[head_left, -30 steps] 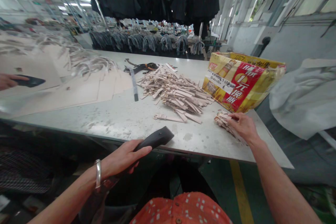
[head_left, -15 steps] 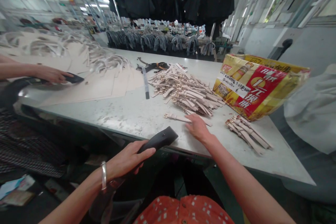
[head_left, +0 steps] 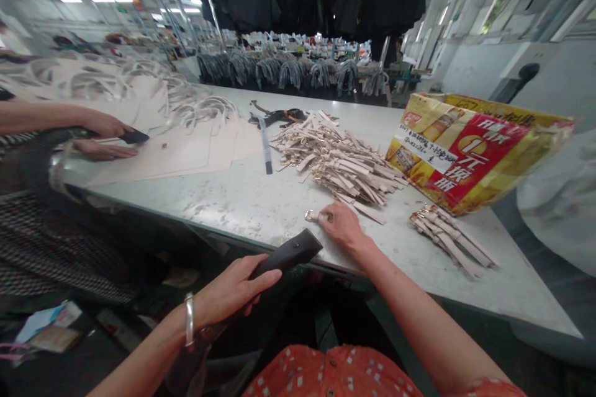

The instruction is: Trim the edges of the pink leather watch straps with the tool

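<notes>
My left hand (head_left: 237, 288) is wrapped round a black, flat-ended hose nozzle (head_left: 295, 251), held tilted up over the near table edge. A dark hose-like part runs back under my wrist. Between the bent fingers of my right hand (head_left: 343, 226) is a beige buckle strap (head_left: 310, 215), its gold buckle sticking out to the left. Most of that strap is hidden by the hand. Just beyond lies a heap of similar straps (head_left: 349, 161) with gold metal ends. A smaller bundle of straps (head_left: 447, 232) rests to the right of my right hand.
A yellow and red carton (head_left: 470, 155) stands at the table's right. Left, a co-worker's hand (head_left: 105, 124) holds a similar black nozzle (head_left: 135, 136) over beige bag panels (head_left: 186, 149). A clear strip (head_left: 265, 149) and dark straps (head_left: 279, 116) lie on the white table (head_left: 223, 198).
My right hand has drawn its strap closer and its fingers now cover most of it. The co-worker's second hand has come onto the panels. The view has shifted slightly left.
</notes>
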Demonstrator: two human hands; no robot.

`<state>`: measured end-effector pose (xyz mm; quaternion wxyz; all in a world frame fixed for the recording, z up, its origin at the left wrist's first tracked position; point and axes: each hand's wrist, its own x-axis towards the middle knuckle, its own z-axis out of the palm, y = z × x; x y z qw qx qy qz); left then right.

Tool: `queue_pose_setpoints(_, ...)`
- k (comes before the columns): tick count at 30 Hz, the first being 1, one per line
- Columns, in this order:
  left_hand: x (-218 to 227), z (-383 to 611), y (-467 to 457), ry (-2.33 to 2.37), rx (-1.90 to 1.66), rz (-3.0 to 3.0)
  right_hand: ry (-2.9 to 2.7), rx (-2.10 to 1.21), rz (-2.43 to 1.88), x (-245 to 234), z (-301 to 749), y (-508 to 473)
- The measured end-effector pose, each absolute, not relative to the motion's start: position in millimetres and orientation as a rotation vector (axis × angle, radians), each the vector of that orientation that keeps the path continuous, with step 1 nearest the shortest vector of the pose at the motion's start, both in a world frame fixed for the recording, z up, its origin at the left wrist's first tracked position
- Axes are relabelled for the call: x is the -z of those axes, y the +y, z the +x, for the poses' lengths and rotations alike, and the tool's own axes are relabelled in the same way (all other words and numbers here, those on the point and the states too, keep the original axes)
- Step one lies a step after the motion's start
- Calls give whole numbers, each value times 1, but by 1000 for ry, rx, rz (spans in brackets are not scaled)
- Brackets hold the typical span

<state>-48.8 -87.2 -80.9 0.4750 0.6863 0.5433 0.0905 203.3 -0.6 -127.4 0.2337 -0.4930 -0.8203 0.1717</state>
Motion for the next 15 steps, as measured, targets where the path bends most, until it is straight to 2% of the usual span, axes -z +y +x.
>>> queue_pose_setpoints(5,77,-40,-86,1305,-177,1703,-2086,-372,-1493,144,244,-33)
queue_pose_setpoints(15,67,-4,-74,1257,-1,1853,-1997,-452,-1439,152,274,-62)
